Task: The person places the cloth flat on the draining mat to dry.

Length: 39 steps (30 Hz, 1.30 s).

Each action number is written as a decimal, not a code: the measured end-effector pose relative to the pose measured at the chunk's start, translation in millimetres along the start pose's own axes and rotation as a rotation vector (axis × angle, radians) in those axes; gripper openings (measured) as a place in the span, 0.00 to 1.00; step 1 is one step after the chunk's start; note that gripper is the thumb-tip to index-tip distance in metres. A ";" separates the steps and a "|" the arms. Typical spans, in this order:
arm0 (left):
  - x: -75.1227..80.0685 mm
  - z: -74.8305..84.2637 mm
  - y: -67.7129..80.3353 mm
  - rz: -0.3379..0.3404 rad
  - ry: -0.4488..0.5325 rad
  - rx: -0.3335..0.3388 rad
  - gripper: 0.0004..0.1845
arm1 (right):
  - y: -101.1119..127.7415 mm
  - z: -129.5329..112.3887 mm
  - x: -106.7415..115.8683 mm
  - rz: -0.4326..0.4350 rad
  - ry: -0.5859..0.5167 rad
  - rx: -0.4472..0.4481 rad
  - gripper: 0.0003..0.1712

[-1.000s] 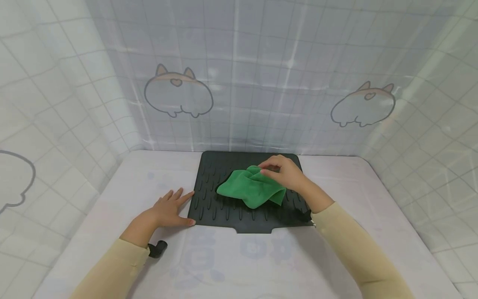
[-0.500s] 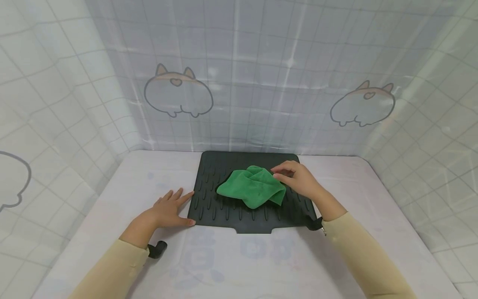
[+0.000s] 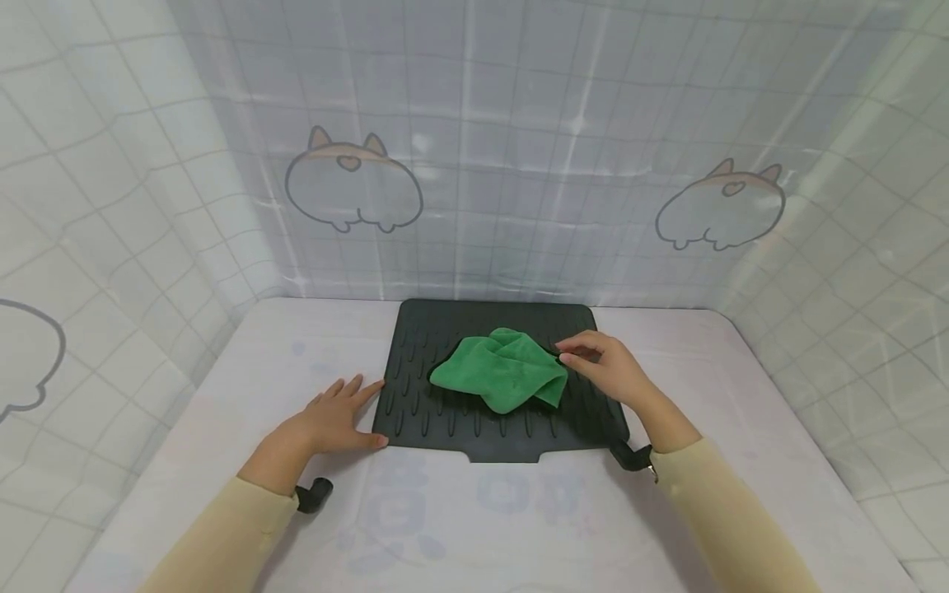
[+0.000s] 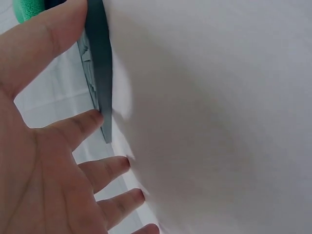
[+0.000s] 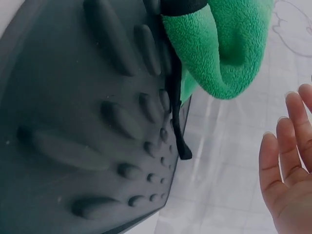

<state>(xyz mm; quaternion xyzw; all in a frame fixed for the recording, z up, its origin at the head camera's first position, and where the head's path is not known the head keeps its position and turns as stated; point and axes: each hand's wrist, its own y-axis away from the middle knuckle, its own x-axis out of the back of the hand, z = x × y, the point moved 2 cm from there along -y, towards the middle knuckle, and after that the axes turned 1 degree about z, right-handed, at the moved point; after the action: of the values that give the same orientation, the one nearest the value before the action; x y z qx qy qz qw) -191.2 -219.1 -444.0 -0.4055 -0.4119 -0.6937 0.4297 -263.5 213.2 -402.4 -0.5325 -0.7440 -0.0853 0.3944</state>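
Observation:
A crumpled green cloth (image 3: 504, 371) lies on a dark, ridged rubber mat (image 3: 426, 432). Black material shows along the cloth's left edge, and a black strap (image 5: 179, 131) pokes out beside it in the right wrist view. My right hand (image 3: 611, 366) hovers just right of the cloth, holding nothing; its fingers (image 5: 270, 161) are extended and apart from the cloth in that wrist view. Spread flat at the mat's left edge, my left hand (image 3: 334, 420) touches it with thumb and index finger. The left index fingertip (image 4: 95, 118) meets the mat's side in the left wrist view.
The mat rests on a pale, printed cloth-covered table (image 3: 474, 535). A white curtain with a grid pattern (image 3: 504, 165) rises behind and on both sides. Black wrist mounts (image 3: 315, 494) sit at both cuffs.
My right hand has come off the cloth and shifted right and slightly toward me. Dark material now shows at the cloth's right edge near the fingertips. The left hand has stayed in place.

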 end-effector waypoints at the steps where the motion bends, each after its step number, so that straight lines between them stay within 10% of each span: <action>1: 0.3 1.1 0.1 -0.002 0.000 0.004 0.54 | 1.0 0.9 0.8 0.006 -0.003 -0.007 0.14; 18: 13.5 25.8 -11.4 0.037 0.060 -0.021 0.43 | 12.2 13.1 1.6 -0.057 -0.090 -0.156 0.21; 28: 10.8 49.4 -28.9 0.236 0.111 -0.179 0.36 | 14.1 18.5 5.0 -0.191 -0.073 -0.164 0.26; 39: 2.0 68.4 -55.6 0.245 0.316 -0.244 0.27 | 14.2 23.2 -8.8 -0.293 -0.178 -0.243 0.27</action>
<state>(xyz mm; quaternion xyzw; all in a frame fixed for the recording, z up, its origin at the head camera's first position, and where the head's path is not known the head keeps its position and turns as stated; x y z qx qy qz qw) -229.3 -140.5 -431.9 -0.3876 -0.2006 -0.7359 0.5176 -261.8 225.5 -428.2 -0.4678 -0.8297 -0.1834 0.2433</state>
